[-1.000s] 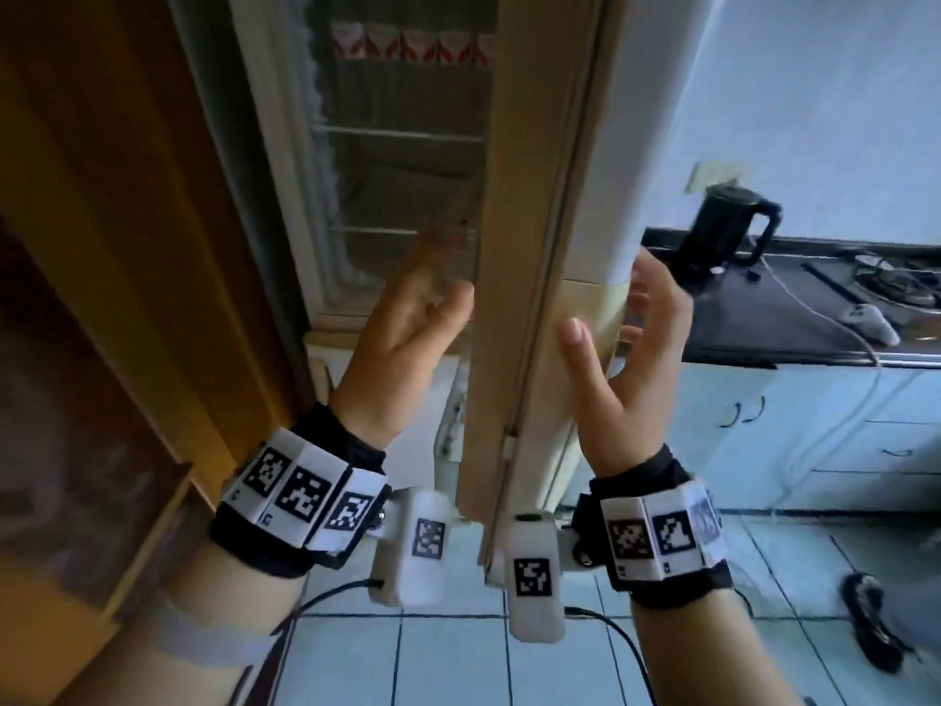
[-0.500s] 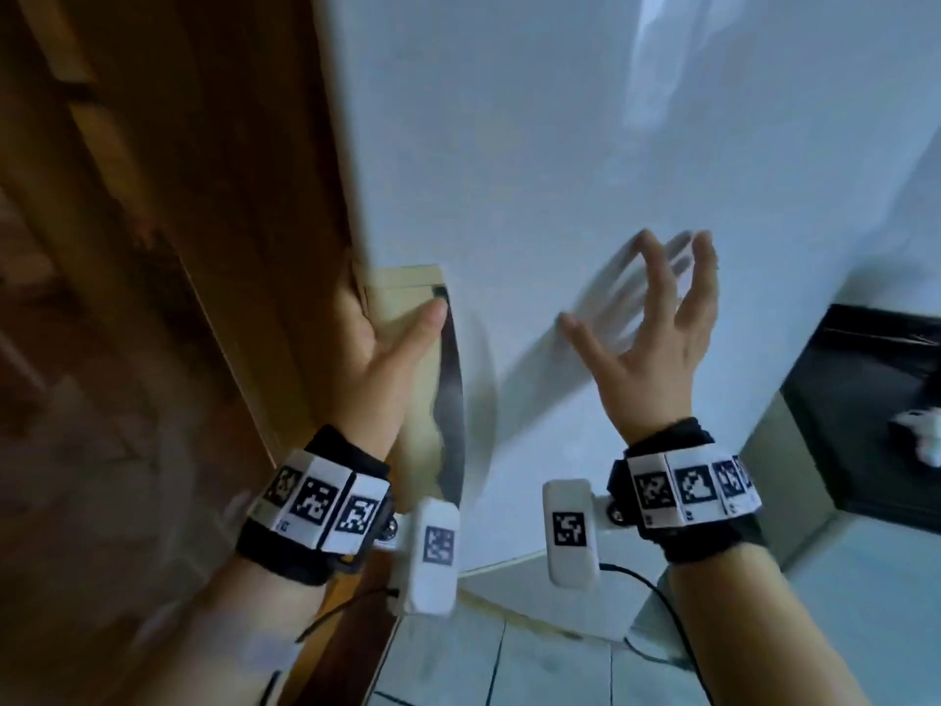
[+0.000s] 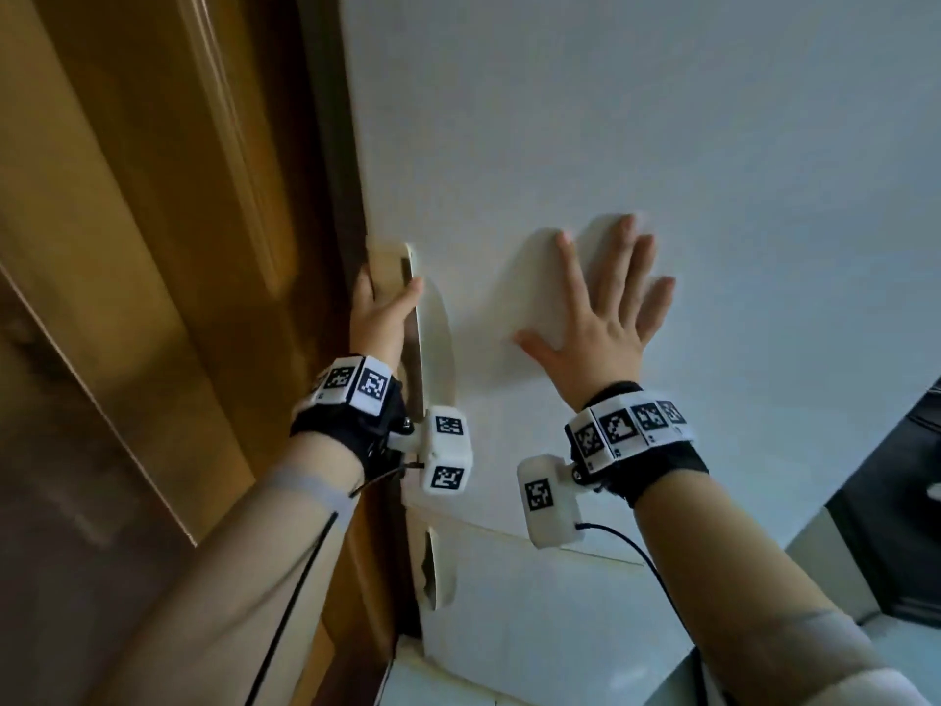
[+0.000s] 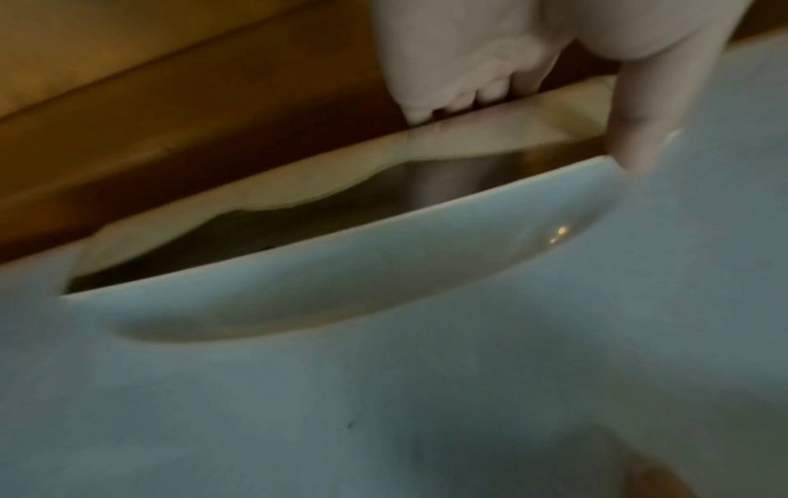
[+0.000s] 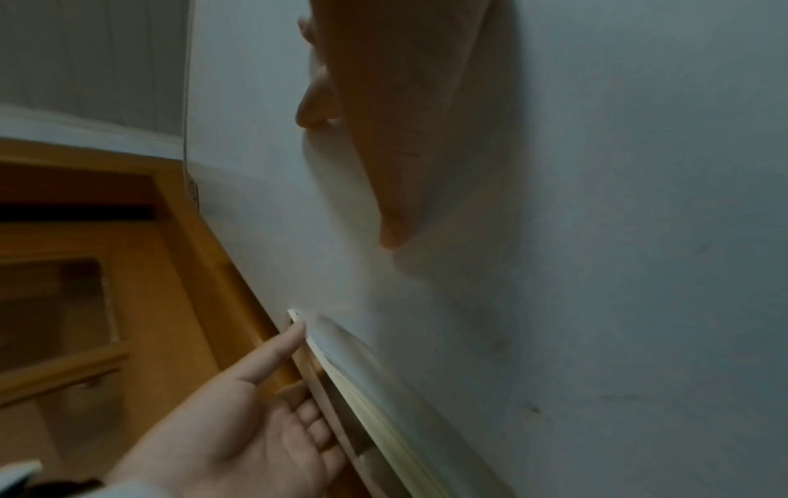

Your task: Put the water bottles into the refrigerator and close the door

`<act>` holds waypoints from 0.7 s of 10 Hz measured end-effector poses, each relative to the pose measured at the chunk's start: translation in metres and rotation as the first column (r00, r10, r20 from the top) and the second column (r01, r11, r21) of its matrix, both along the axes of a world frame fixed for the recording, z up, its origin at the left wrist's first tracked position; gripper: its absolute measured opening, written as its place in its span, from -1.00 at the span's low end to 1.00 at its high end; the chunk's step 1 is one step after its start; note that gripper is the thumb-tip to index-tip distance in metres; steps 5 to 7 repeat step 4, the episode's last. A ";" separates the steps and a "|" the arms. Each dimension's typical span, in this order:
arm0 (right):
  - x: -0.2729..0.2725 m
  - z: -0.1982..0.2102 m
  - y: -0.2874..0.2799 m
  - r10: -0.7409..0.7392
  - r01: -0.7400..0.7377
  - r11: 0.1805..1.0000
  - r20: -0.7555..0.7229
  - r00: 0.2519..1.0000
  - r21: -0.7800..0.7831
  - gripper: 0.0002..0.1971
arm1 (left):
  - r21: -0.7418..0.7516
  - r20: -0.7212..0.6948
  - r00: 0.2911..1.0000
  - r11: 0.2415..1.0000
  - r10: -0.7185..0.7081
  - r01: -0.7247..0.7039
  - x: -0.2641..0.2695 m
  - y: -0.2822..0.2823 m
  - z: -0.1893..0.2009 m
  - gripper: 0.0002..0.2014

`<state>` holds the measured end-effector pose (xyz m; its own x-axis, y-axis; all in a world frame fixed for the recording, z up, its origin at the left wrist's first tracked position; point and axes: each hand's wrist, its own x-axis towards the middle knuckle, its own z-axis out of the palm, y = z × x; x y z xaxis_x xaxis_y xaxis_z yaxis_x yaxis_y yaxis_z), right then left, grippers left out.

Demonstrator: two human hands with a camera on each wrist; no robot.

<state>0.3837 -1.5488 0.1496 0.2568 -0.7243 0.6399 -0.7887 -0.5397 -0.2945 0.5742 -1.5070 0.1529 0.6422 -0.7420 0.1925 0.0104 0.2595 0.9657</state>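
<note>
The white fridge door (image 3: 662,145) stands upright, its long axis vertical. The right hand (image 3: 606,318) lies flat on it, fingers spread. Left of it, the left hand (image 3: 379,310) curls its fingers round the recessed handle (image 3: 433,343) at the door's edge. Wooden panelling (image 3: 153,247) flanks the left hand. No bottles show.

Stood left of the white appliance: a wooden door frame (image 3: 153,206) in yellow-brown, with raised mouldings running its length, and a darker brown wooden panel (image 3: 61,501) below and left of it. Showed at the lower right edge: a strip of dark tabletop (image 3: 896,532), with pale blue-white floor tiles (image 3: 438,680) along the bottom. Carried a small white object, too blurred to identify.
</note>
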 end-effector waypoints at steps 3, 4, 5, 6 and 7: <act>0.010 -0.002 -0.008 -0.083 0.083 0.996 -0.018 0.996 -0.041 -0.01 | -0.035 0.137 0.990 0.999 0.013 -0.009 0.000 -0.031 -0.020 -0.31; 0.006 0.018 0.011 0.012 0.004 0.996 0.171 0.985 -0.094 -0.22 | -0.061 0.146 0.989 0.998 0.017 -0.008 0.001 -0.030 -0.019 -0.29; 0.006 0.018 0.011 0.012 0.004 0.996 0.171 0.985 -0.094 -0.22 | -0.061 0.146 0.989 0.998 0.017 -0.008 0.001 -0.030 -0.019 -0.29; 0.006 0.018 0.011 0.012 0.004 0.996 0.171 0.985 -0.094 -0.22 | -0.061 0.146 0.989 0.998 0.017 -0.008 0.001 -0.030 -0.019 -0.29; 0.006 0.018 0.011 0.012 0.004 0.996 0.171 0.985 -0.094 -0.22 | -0.061 0.146 0.989 0.998 0.017 -0.008 0.001 -0.030 -0.019 -0.29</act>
